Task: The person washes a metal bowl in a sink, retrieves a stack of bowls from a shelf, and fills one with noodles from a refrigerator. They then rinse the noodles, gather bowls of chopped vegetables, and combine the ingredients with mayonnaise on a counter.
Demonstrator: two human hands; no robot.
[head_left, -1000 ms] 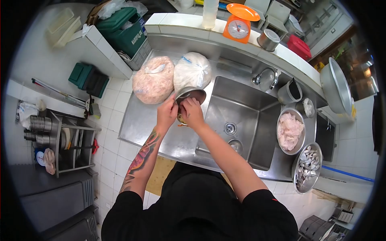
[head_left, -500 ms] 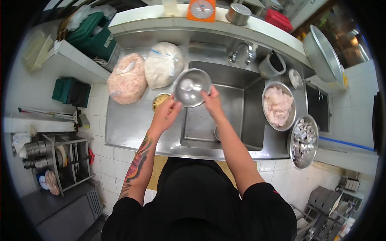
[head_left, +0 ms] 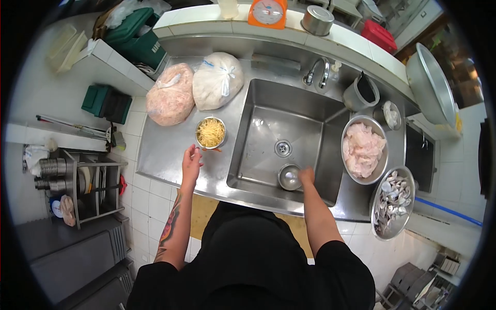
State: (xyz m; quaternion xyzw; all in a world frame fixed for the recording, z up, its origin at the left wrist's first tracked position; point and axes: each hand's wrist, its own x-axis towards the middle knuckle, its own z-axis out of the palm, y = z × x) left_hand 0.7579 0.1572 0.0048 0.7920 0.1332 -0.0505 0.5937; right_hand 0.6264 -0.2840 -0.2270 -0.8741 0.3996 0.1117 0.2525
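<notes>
My left hand (head_left: 191,164) is over the steel counter (head_left: 170,155), fingers apart and holding nothing. Just beyond its fingertips stands a small round metal container (head_left: 224,140) full of thin yellow shreds (head_left: 211,132). Down in the sink (head_left: 266,124), my right hand (head_left: 307,176) is closed at the right rim of a round metal bowl (head_left: 289,177); its fingertips are partly hidden. The bowl sits near the front of the basin, below the drain (head_left: 282,149).
Two filled plastic bags, one pinkish (head_left: 170,98) and one whitish (head_left: 218,82), lie at the back left. Right of the sink stand a bowl of pale pink meat (head_left: 364,150) and a bowl of silvery fish pieces (head_left: 393,199). A faucet (head_left: 318,72) rises behind the basin.
The metal bowl, held up in both hands before, is down in the sink at my right hand. My left hand has let go and moved down and left, beside the yellow shreds.
</notes>
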